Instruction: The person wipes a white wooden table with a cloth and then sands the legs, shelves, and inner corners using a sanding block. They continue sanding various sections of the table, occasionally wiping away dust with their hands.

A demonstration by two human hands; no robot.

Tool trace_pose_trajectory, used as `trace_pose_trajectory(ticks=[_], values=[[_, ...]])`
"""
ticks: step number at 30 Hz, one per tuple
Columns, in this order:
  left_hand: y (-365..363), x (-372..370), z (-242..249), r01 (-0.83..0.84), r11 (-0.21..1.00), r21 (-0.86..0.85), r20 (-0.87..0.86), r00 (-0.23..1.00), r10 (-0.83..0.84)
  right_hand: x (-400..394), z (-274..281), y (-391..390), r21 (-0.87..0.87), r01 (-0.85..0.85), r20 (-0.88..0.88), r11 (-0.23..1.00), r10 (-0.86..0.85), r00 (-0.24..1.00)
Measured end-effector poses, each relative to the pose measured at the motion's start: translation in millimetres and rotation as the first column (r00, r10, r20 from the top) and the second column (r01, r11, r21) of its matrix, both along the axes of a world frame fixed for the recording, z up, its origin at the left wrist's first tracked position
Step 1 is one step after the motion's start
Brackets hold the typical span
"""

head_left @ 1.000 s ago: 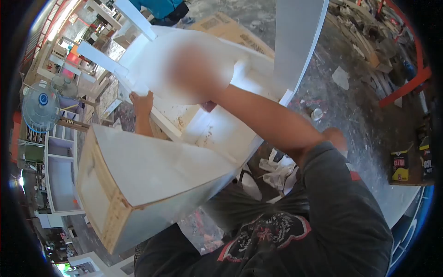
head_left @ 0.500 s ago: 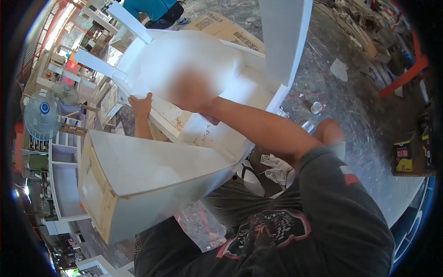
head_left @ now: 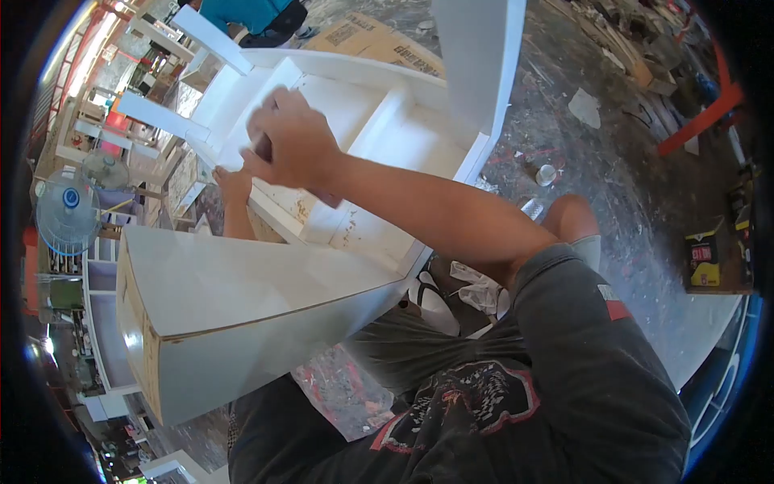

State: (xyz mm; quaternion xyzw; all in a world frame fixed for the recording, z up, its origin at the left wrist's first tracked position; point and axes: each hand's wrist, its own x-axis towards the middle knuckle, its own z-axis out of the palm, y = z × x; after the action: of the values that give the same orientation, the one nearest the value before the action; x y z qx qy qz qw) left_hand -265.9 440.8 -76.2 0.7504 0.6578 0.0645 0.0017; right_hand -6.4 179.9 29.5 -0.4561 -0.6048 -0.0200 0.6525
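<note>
Left hand [head_left: 234,185] on white frame [head_left: 355,64]; right hand [head_left: 297,141] apparently above it

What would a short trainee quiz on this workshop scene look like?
1. True or false: the person's bare left hand is at the edge of the white, compartmented frame.
2. What lies on the floor just beyond the frame?
A) a green bucket
B) flat brown cardboard
C) a coiled yellow hose
3. Fill in: the round caged fan has a ____ centre.

Key: 1 true; 2 B; 3 blue
</note>
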Motion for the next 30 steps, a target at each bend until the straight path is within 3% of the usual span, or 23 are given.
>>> trace_pose_trajectory(ticks=[1, 2, 4, 6, 8, 9, 11, 12, 14, 16, 18, 20, 21, 22, 23, 24, 26, 30], values=[[2, -10, 1, 0.068, 0.993, -0.092, -0.216, 0.972, -0.087, -2, -2, 3, -0.013, 0.009, 0.005, 1.000, -0.009, 1.000], [-5, -21, -6, 0.061, 0.993, -0.101, -0.237, 0.968, -0.083, -4, -4, 3, -0.026, 0.024, 0.006, 0.999, -0.023, 1.000], [-22, -4, -8, -0.108, 0.989, 0.105, 0.180, 0.980, 0.088, -2, -42, -6, -0.091, 0.015, 0.017, 0.996, -0.013, 1.000], [2, -24, -27, -0.078, 0.992, 0.095, 0.089, 0.994, 0.070, -2, -52, -14, -0.162, 0.002, 0.031, 0.987, 0.003, 1.000], [28, -31, -31, 0.019, 1.000, 0.000, -0.182, 0.983, -0.019, 3, -31, -12, -0.026, -0.015, 0.040, 1.000, 0.016, 0.999], [18, -23, -21, 0.020, 1.000, 0.007, -0.179, 0.984, -0.019, 2, -17, -11, -0.019, -0.015, 0.044, 1.000, 0.016, 0.999], [-22, -4, 3, 0.089, 0.996, -0.016, 0.144, 0.986, -0.086, -9, 8, -13, 0.040, 0.015, -0.093, 0.999, -0.012, 0.996], [-27, -8, -3, 0.090, 0.996, -0.013, 0.139, 0.986, -0.087, -12, -11, -15, 0.043, 0.017, -0.098, 0.999, -0.012, 0.995], [-32, 3, -1, -0.095, 0.980, 0.174, 0.197, 0.979, 0.060, -9, -61, -12, -0.220, -0.040, 0.109, 0.975, 0.065, 0.992], [-21, -7, -9, -0.118, 0.984, 0.135, 0.204, 0.975, 0.089, -12, -47, -19, -0.219, -0.039, 0.088, 0.975, 0.060, 0.994], [30, -31, -33, -0.056, 0.998, -0.005, -0.218, 0.975, 0.053, -11, -9, -21, 0.114, -0.012, -0.092, 0.993, 0.023, 0.996], [-40, 1, 14, -0.015, 0.999, -0.037, -0.230, 0.973, 0.007, -20, -28, -17, 0.049, -0.021, -0.066, 0.999, 0.024, 0.998], [-67, 18, 36, 0.027, 0.997, -0.066, -0.221, 0.974, -0.041, -22, -42, -14, -0.014, -0.027, -0.020, 1.000, 0.026, 0.999], [-44, 11, 19, -0.044, 0.999, 0.025, 0.088, 0.995, 0.042, -20, -49, -9, -0.067, -0.030, 0.039, 0.997, 0.032, 0.999], [-23, -2, 5, -0.046, 0.999, 0.022, 0.058, 0.997, 0.045, -26, -58, -12, -0.077, 0.039, -0.065, 0.996, -0.044, 0.997], [-33, 0, 8, -0.051, 0.999, 0.008, 0.019, 0.999, 0.051, -23, -46, -14, -0.073, 0.038, -0.061, 0.997, -0.043, 0.997], [-33, -2, 6, -0.056, 0.998, -0.003, 0.021, 0.998, 0.056, -21, -18, -27, 0.129, -0.053, -0.066, 0.990, 0.062, 0.996], [-40, 2, 11, -0.049, 0.999, 0.023, 0.055, 0.997, 0.048, -37, -46, -17, 0.010, -0.115, -0.003, 0.993, 0.115, 0.993]])
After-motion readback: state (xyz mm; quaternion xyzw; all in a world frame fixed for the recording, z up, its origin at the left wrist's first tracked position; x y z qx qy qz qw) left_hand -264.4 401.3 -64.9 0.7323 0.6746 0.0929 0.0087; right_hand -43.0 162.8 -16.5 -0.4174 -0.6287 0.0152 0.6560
